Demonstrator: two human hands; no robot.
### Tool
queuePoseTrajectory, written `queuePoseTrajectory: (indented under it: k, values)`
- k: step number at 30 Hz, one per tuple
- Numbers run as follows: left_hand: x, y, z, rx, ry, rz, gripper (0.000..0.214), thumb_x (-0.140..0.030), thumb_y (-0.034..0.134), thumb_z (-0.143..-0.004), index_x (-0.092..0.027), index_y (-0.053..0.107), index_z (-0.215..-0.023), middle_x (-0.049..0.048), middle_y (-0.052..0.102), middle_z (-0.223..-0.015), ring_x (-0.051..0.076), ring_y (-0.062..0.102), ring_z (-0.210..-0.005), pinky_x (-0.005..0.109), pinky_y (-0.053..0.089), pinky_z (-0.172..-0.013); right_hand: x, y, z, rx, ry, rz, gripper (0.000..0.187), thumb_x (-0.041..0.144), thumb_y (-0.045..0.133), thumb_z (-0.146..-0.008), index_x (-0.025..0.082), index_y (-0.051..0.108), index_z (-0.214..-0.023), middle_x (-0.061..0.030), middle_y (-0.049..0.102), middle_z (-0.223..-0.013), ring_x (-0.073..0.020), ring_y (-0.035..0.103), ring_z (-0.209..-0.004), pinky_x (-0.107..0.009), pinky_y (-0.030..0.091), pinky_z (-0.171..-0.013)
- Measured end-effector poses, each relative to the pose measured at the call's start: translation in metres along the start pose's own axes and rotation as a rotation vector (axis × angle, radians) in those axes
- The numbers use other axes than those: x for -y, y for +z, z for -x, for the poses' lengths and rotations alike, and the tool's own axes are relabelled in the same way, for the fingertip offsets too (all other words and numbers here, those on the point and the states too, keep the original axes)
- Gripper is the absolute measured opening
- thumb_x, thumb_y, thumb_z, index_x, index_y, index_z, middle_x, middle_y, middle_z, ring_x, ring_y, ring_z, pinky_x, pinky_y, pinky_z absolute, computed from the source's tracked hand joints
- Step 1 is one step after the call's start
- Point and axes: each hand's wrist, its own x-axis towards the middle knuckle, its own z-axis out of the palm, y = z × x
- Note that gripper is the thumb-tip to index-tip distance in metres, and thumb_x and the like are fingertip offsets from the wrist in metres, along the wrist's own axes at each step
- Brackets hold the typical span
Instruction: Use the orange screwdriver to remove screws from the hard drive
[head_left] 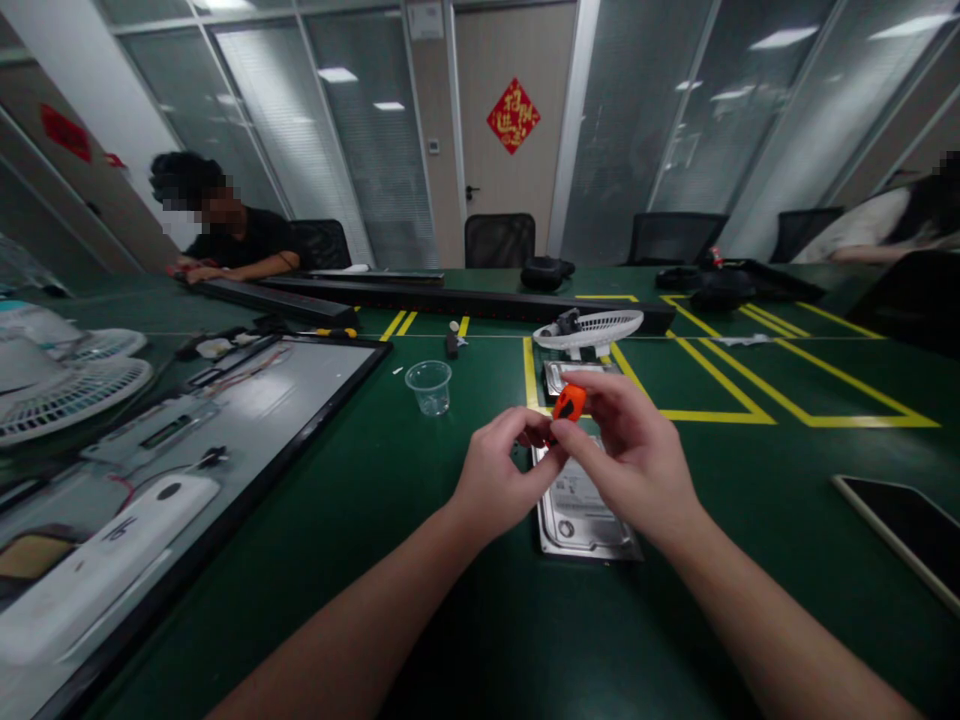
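Observation:
Both my hands meet over the green table [420,520], just above a silver hard drive [581,515] that lies flat. My right hand [630,455] pinches a small orange tool [569,403] between thumb and fingers. My left hand [502,480] is curled, its fingertips pressed against the lower end of that same orange tool. A second hard drive [562,375] lies a little farther away, and a white fan grille [589,328] stands behind it.
A clear plastic cup [429,387] stands left of my hands. An opened flat panel [187,440] with circuit boards fills the left. White fans [67,385] sit far left, a tablet [904,525] at right. Two seated people are at the far side.

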Motion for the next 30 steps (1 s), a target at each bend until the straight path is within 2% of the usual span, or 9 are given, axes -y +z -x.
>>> queuePoseTrajectory:
  k: [6, 12, 16, 21, 23, 26, 30]
  values:
    - [-0.0006, -0.0022, -0.0001, 0.050, 0.022, -0.019, 0.005, -0.014, 0.065, -0.093, -0.018, 0.066, -0.092, 0.0023, 0.068, -0.086, 0.016, 0.064, -0.078, 0.029, 0.051, -0.073, 0.0101, -0.0002, -0.0015, 0.045, 0.054, -0.117, 0.032, 0.023, 0.067, -0.102, 0.031, 0.066, -0.134, -0.0058, 0.072, -0.132, -0.0215, 0.071, -0.121, -0.041, 0.059, -0.106]
    - [-0.0004, 0.0001, 0.0009, 0.006, -0.006, -0.024, 0.012, -0.023, 0.077, -0.090, -0.019, 0.066, -0.094, 0.0013, 0.070, -0.086, 0.016, 0.064, -0.077, 0.029, 0.052, -0.073, 0.0048, 0.0034, -0.0013, -0.036, 0.032, -0.064, 0.035, 0.023, 0.077, -0.095, 0.031, 0.063, -0.126, -0.0028, 0.069, -0.112, -0.0188, 0.071, -0.101, -0.037, 0.061, -0.093]
    - [0.0004, -0.0006, 0.0003, 0.030, 0.015, -0.036, 0.007, -0.018, 0.070, -0.093, -0.019, 0.065, -0.090, 0.0013, 0.069, -0.084, 0.015, 0.064, -0.077, 0.028, 0.052, -0.072, 0.0026, 0.0019, -0.0012, -0.009, 0.022, -0.024, 0.045, 0.025, 0.074, -0.098, 0.033, 0.063, -0.141, -0.0051, 0.070, -0.125, -0.0208, 0.070, -0.111, -0.040, 0.060, -0.101]
    - [0.0004, -0.0010, 0.0004, 0.047, 0.037, -0.055, 0.006, -0.015, 0.065, -0.095, -0.019, 0.064, -0.090, 0.0017, 0.068, -0.085, 0.015, 0.063, -0.077, 0.028, 0.051, -0.072, 0.0063, -0.0001, -0.0002, 0.041, 0.063, -0.091, 0.037, 0.026, 0.064, -0.105, 0.033, 0.066, -0.142, -0.0059, 0.072, -0.136, -0.0221, 0.071, -0.123, -0.043, 0.057, -0.110]
    - [-0.0001, -0.0002, 0.0013, 0.032, 0.040, -0.057, 0.006, -0.018, 0.069, -0.093, -0.019, 0.064, -0.091, 0.0014, 0.068, -0.086, 0.015, 0.063, -0.078, 0.027, 0.051, -0.073, 0.0066, 0.0003, 0.0003, 0.035, 0.053, -0.088, 0.037, 0.025, 0.066, -0.104, 0.032, 0.066, -0.140, -0.0055, 0.073, -0.131, -0.0208, 0.072, -0.118, -0.041, 0.059, -0.107]
    - [-0.0008, 0.0008, 0.0022, 0.002, 0.016, -0.044, 0.018, -0.021, 0.079, -0.087, -0.020, 0.063, -0.095, 0.0005, 0.069, -0.087, 0.015, 0.063, -0.077, 0.028, 0.051, -0.073, 0.0043, 0.0016, 0.0005, -0.005, 0.017, -0.045, 0.036, 0.024, 0.072, -0.099, 0.032, 0.067, -0.134, -0.0041, 0.072, -0.120, -0.0197, 0.072, -0.108, -0.037, 0.062, -0.096]
    - [-0.0009, 0.0001, 0.0016, -0.009, -0.009, -0.041, 0.016, -0.020, 0.078, -0.087, -0.020, 0.062, -0.091, -0.0006, 0.067, -0.083, 0.014, 0.062, -0.075, 0.028, 0.050, -0.071, 0.0016, 0.0021, 0.0000, -0.035, -0.009, -0.005, 0.035, 0.024, 0.078, -0.095, 0.032, 0.067, -0.127, -0.0034, 0.071, -0.116, -0.0211, 0.071, -0.107, -0.038, 0.062, -0.093]
